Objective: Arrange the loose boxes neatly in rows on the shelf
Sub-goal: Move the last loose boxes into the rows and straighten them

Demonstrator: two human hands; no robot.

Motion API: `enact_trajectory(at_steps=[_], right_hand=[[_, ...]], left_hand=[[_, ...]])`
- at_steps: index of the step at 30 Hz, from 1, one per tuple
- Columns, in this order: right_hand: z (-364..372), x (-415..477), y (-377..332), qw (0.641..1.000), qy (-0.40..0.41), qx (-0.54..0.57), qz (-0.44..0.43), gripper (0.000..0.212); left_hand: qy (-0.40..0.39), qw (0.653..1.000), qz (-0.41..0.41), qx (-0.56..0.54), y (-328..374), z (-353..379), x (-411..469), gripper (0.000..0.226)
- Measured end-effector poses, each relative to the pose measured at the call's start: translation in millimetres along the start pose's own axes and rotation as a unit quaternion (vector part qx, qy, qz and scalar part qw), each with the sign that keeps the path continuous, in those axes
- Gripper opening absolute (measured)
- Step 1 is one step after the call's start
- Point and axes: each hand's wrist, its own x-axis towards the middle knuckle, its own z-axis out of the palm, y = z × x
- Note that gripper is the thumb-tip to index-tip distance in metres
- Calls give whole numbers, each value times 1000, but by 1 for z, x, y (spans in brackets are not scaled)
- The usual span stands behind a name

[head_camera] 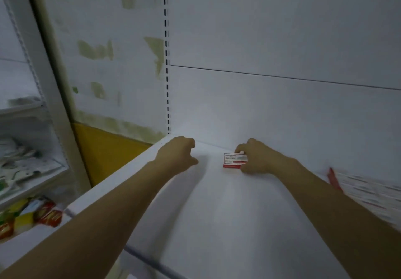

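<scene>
A small white box with a red stripe [234, 161] stands near the back of the white shelf [217, 213]. My right hand [258, 157] grips it from the right, fingers curled over its top and thumb at its lower edge. My left hand [178, 154] hovers at the shelf's back left corner, fingers loosely curled and holding nothing. Several more white and red boxes [364, 192] lie blurred at the right edge of the shelf, behind my right forearm.
The shelf's white back panel [282, 105] rises behind the hands, with a slotted upright [166, 61] at its left. A neighbouring rack on the left holds papers [26, 166] and red and yellow packets [32, 215]. A yellow panel [104, 153] shows below the stained wall.
</scene>
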Motion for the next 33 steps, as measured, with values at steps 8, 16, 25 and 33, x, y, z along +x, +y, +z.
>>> enact_trajectory(at_steps=[8,16,25,33], right_hand=[[-12,-99,52,970,209,123,32,48],[0,-162,95,924,338,158,87,50],[3,-188,110,908,348,202,115,48],[-18,-203,115,854,291,414,120,31]], left_hand=[[5,982,144,-123,118,37,-4,64],[113,931,236,-256,202,72,-18,40],[109,894,215,-378,219,97,-22,47],[-100,809,129,-564,204,69,-18,23]])
